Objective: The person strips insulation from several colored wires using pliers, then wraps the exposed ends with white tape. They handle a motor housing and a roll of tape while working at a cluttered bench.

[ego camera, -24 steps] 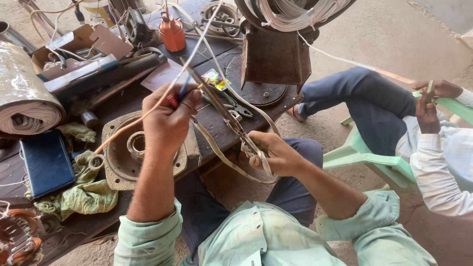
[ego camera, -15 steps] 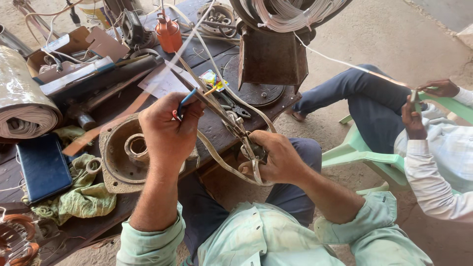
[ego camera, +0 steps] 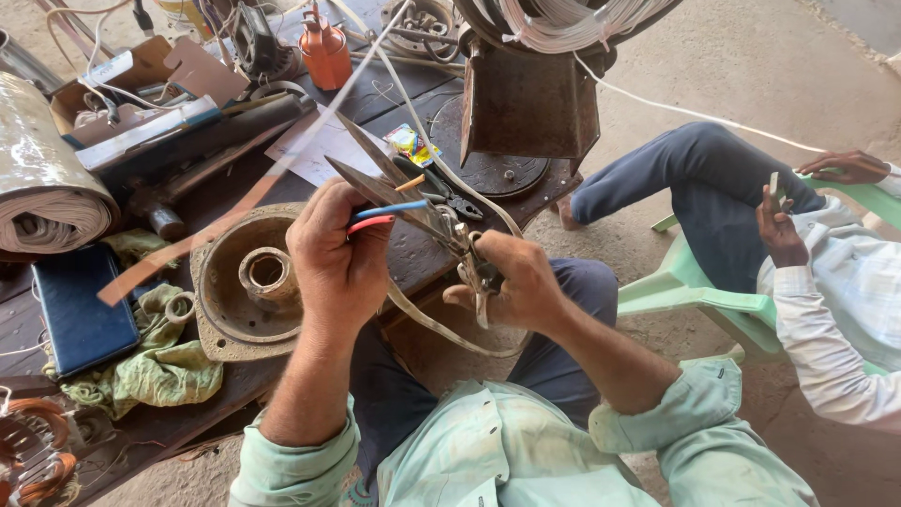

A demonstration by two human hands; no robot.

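In the head view, the left hand [ego camera: 340, 252] is closing around a pair of insulated wires [ego camera: 387, 214], one blue and one red, pinching them between thumb and fingers above the edge of the dark workbench [ego camera: 413, 253]; the wires are sticking out to the right and slightly upward, their long axis running toward the blades, a bare copper end showing just past the blue one; the right hand [ego camera: 511, 282] is gripping the handles of a pair of metal scissors [ego camera: 404, 192], fingers curled tight around them; the scissors are lying along a diagonal, handles low at the right and tips pointing up and to the left, blades parted in a narrow V just above the wires; a pale strap [ego camera: 441, 324] is looping below the right hand; a small yellow and green packet [ego camera: 410, 143] is lying flat on the bench just behind the scissors, beside a white paper sheet [ego camera: 314, 150]; an orange oil can [ego camera: 326, 52] is standing upright at the far edge; a brown cardboard box [ego camera: 141, 75] is sitting open at the upper left, near a grey rolled sheet [ego camera: 42, 188]; a dark blue case [ego camera: 80, 310] is lying at the left beside a green rag [ego camera: 160, 366] and a round rusty housing [ego camera: 249, 282]; another person's hand [ego camera: 779, 225] is resting at the right above a green plastic chair [ego camera: 694, 305]
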